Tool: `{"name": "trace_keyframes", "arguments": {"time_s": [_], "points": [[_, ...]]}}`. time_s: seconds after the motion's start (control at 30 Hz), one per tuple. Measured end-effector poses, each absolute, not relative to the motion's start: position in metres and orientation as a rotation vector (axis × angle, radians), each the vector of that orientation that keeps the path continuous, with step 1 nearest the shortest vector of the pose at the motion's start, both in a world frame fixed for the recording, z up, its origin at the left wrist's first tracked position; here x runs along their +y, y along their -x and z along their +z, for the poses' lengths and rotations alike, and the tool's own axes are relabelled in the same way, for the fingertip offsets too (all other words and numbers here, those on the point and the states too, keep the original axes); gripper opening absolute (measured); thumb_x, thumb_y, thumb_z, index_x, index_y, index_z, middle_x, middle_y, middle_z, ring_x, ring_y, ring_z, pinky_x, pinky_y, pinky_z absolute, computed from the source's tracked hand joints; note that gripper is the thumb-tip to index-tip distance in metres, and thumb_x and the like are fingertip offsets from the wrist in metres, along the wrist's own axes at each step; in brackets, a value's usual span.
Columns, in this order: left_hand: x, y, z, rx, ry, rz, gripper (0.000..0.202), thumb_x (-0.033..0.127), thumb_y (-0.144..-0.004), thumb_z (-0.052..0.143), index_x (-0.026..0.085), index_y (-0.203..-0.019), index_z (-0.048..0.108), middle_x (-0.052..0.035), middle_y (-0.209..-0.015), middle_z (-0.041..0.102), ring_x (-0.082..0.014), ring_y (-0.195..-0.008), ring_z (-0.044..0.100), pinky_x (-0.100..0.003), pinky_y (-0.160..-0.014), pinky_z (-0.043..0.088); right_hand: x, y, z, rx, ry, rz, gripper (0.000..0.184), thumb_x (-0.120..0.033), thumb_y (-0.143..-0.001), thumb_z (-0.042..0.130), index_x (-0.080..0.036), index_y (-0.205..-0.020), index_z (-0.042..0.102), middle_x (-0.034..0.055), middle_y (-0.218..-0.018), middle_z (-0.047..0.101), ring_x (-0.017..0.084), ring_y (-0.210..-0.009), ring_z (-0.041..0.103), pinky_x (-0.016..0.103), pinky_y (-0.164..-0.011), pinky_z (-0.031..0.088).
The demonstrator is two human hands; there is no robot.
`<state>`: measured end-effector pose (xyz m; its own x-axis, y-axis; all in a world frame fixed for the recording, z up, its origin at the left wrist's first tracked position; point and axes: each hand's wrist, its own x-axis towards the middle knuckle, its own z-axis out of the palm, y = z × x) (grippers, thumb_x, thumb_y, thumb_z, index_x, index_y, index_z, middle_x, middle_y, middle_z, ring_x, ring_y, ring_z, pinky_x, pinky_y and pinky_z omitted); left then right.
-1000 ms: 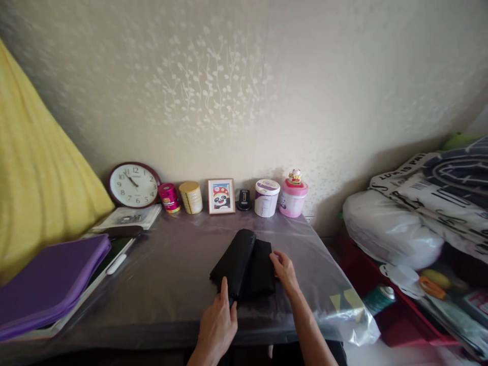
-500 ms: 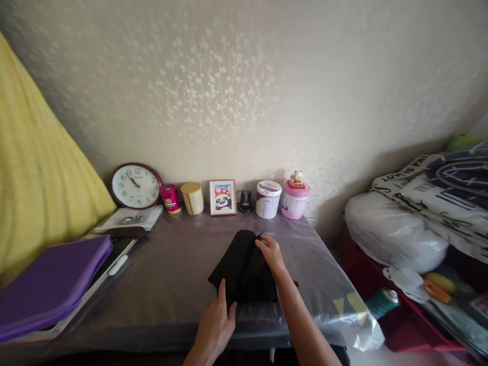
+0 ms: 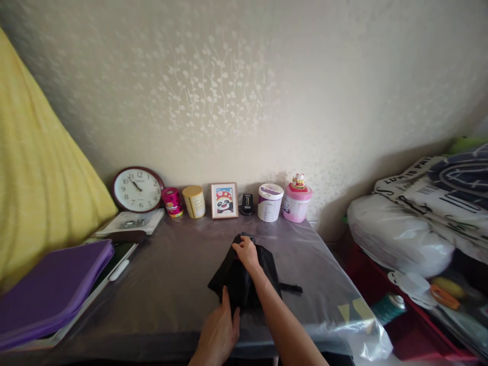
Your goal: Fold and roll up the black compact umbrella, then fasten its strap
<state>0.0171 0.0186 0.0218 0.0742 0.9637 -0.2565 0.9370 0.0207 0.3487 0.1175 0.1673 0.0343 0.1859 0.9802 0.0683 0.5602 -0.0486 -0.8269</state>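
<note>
A black umbrella (image 3: 244,284), its loose cloth panels bunched and partly folded, lies on the table in front of me. It narrows at the far end and flares towards me. From its right side a short black strap (image 3: 292,288) sticks out flat. My right hand (image 3: 246,251) reaches across the cloth and pinches a fold near the far end. At the near left edge, my left hand (image 3: 221,325) grips the umbrella between index finger and thumb; its other fingers are mostly hidden.
Along the wall stand a clock (image 3: 138,189), a pink can (image 3: 173,202), a yellow tin (image 3: 194,202), a panda picture frame (image 3: 224,201), a white tub (image 3: 270,203) and a pink tub (image 3: 296,206). A purple folder (image 3: 57,290) lies left. Bags and a red bin (image 3: 415,330) are right.
My right hand has moved left and slightly forward across the umbrella, drawing a panel with it. The strap on the right now shows more fully. My left hand stays at the near edge.
</note>
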Motion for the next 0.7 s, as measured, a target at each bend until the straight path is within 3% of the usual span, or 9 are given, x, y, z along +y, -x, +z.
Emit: {"name": "trace_keyframes", "arguments": {"time_s": [0.2, 0.37, 0.57, 0.7], "points": [[0.015, -0.014, 0.017, 1.826, -1.865, 0.178, 0.059, 0.033, -0.088, 0.025, 0.004, -0.137, 0.011, -0.0177, -0.106, 0.061, -0.0205, -0.090, 0.061, -0.027, -0.075, 0.041, 0.163, -0.113, 0.040, -1.604, 1.834, 0.633, 0.041, -0.024, -0.072, 0.055, -0.014, -0.112, 0.050, 0.0038, -0.076, 0.069, 0.019, -0.087, 0.062, 0.024, -0.070, 0.041], [0.004, -0.006, 0.014, 1.778, -1.945, 0.370, 0.065, 0.030, -0.085, 0.028, 0.007, -0.138, -0.003, -0.0185, -0.137, 0.031, -0.0200, -0.115, 0.046, -0.025, -0.086, 0.038, 0.160, -0.108, 0.040, -1.778, 1.891, 0.539, 0.037, -0.025, -0.077, 0.048, -0.015, -0.113, 0.048, 0.0035, -0.073, 0.069, 0.017, -0.081, 0.063, 0.023, -0.066, 0.040], [0.011, -0.010, 0.024, 1.840, -2.077, 0.180, 0.064, 0.031, -0.085, 0.031, 0.027, -0.138, -0.005, -0.0139, -0.118, 0.047, -0.0198, -0.081, 0.061, -0.028, -0.066, 0.044, 0.157, -0.103, 0.037, -1.883, 1.838, 0.427, 0.028, -0.025, -0.079, 0.048, -0.021, -0.106, 0.054, 0.0022, -0.083, 0.069, 0.016, -0.082, 0.063, 0.023, -0.068, 0.040], [0.022, -0.017, 0.017, 1.861, -2.055, 0.086, 0.063, 0.029, -0.085, 0.034, 0.028, -0.138, 0.000, -0.0122, -0.105, 0.054, -0.0211, -0.077, 0.062, -0.029, -0.063, 0.042, 0.141, -0.108, 0.038, -1.980, 1.585, 0.492, 0.022, -0.023, -0.081, 0.048, -0.025, -0.100, 0.059, -0.0019, -0.082, 0.069, 0.013, -0.079, 0.062, 0.020, -0.069, 0.041]]}}
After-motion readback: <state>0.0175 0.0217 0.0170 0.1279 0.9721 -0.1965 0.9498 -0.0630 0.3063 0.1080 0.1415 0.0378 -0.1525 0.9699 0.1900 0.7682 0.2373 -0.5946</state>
